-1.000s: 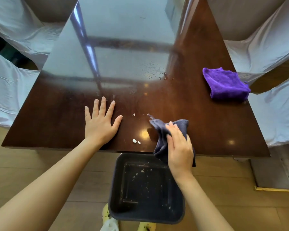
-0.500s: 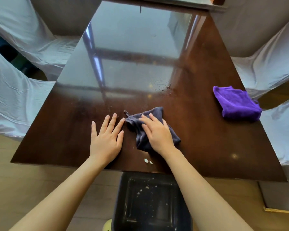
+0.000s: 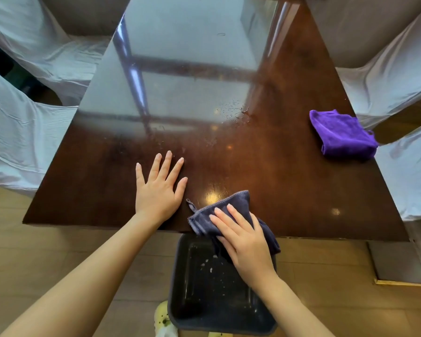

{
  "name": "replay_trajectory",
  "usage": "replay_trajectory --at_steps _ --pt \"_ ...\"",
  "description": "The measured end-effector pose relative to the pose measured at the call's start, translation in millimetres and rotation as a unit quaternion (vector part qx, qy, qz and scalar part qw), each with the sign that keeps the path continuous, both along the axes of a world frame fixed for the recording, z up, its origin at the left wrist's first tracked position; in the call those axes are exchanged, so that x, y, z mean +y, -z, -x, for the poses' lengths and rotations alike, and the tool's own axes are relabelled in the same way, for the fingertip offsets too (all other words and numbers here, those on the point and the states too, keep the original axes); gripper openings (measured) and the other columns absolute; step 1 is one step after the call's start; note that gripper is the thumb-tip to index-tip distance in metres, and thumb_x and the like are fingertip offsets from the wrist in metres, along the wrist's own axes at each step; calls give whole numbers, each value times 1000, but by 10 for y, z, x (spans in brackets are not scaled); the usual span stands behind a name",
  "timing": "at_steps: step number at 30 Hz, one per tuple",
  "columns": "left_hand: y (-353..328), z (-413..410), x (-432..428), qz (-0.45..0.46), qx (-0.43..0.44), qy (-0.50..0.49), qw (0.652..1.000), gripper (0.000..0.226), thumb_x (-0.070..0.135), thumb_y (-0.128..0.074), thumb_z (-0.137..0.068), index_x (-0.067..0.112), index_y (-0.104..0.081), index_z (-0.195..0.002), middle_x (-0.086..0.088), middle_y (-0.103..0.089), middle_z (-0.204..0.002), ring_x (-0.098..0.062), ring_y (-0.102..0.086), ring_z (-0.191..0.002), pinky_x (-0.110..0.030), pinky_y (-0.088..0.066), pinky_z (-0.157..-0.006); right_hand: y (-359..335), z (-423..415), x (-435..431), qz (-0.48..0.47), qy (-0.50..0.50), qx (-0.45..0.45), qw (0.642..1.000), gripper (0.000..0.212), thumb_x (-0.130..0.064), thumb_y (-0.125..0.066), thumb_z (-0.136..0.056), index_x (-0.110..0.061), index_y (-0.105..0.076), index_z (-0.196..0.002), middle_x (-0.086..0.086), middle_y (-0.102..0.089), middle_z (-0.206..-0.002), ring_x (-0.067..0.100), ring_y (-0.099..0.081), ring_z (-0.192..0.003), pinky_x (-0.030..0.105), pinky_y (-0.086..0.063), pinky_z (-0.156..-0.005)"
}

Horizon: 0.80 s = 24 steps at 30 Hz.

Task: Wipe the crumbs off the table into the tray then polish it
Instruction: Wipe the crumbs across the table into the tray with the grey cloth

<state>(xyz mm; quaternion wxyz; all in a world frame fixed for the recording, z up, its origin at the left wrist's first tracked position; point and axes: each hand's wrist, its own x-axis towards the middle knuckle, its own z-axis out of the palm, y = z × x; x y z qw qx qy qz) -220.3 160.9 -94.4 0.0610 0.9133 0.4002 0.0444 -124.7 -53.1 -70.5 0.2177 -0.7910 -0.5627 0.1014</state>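
Most crumbs lay in tray at 6 o'clock; right hand pressed flat, unclenched, on grey cloth at table edge, left hand splayed flat, empty; smears at 12, polishing w/ purple cloth at 3 o'clock not begun.

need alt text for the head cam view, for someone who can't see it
A person's right hand presses a grey cloth over the near edge of a dark wooden table, above a dark tray holding crumbs. The left hand rests flat on the table, and a folded purple cloth lies at the right edge.
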Motion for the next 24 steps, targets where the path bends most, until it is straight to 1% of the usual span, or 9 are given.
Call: replay_trajectory --at_steps 5,8,13,16,19,20,22,23,24 --pt "8 6 9 4 6 2 1000 58 58 -4 -88 39 -5 -143 6 -3 -157 -15 5 -144 -53 10 -112 25 131 -224 -26 45 7 999 40 -26 -48 -91 -25 -50 -131 -8 -49 -137 14 -35 -135 49 -22 -111" --pt "2 8 10 9 4 3 1000 58 58 -4 -88 39 -5 -143 6 -2 -157 -14 6 -144 -53 11 -112 -10 155 -358 -44 61 16 997 37 -26 -47 -93 -23 -53 -129 -9 -52 -136 10 -37 -134 41 -25 -114" --pt "-15 11 14 18 4 15 1000 57 57 -4 -89 38 -3 -143 5 0 -157 -15 7 -144 -54 11 -113 -92 85 -564 -117 161 117 973 37 -17 -49 -89 -19 -56 -125 -6 -55 -133 4 -41 -130 42 -32 -107" --pt "-42 10 3 33 6 17 999 58 56 -8 -90 36 -5 -144 4 -1 -158 -15 7 -144 -54 11 -113 -166 -49 -574 -160 195 115 961 36 -17 -47 -90 -15 -56 -125 -3 -56 -132 7 -45 -128 44 -35 -105" --pt "-186 -25 -22 80 -24 14 996 60 54 -20 -92 30 -11 -146 -3 -6 -158 -19 5 -145 -54 10 -113 -278 -207 -485 -165 205 120 957 37 -18 -46 -92 -19 -52 -129 -7 -53 -133 3 -43 -128 37 -34 -108" --pt "-283 -70 -58 102 -62 32 992 60 54 -25 -92 28 -15 -145 -6 -13 -157 -21 -1 -145 -53 6 -114 -323 -260 -439 -159 202 121 959 38 -17 -46 -92 -21 -51 -129 -8 -53 -133 2 -44 -127 33 -34 -108" --pt "-535 -237 -197 186 -166 113 962 63 56 -34 -88 27 -25 -143 -5 -35 -149 -17 -24 -140 -44 -16 -115 -426 -374 -325 -132 195 127 963 37 -14 -48 -93 -23 -52 -128 -8 -56 -131 5 -48 -123 23 -34 -106" --pt "-685 -345 -293 255 -208 156 931 63 56 -39 -85 29 -29 -141 0 -44 -143 -8 -34 -133 -33 -28 -110 -482 -429 -261 -111 189 138 966 36 -13 -49 -93 -24 -54 -127 -9 -57 -128 9 -51 -120 19 -35 -103" --pt "-833 -451 -392 314 -229 197 900 62 56 -45 -83 32 -32 -139 7 -50 -136 2 -39 -125 -20 -34 -102 -538 -479 -198 -86 175 151 969 35 -13 -49 -93 -24 -55 -125 -10 -58 -125 13 -54 -117 19 -37 -101"
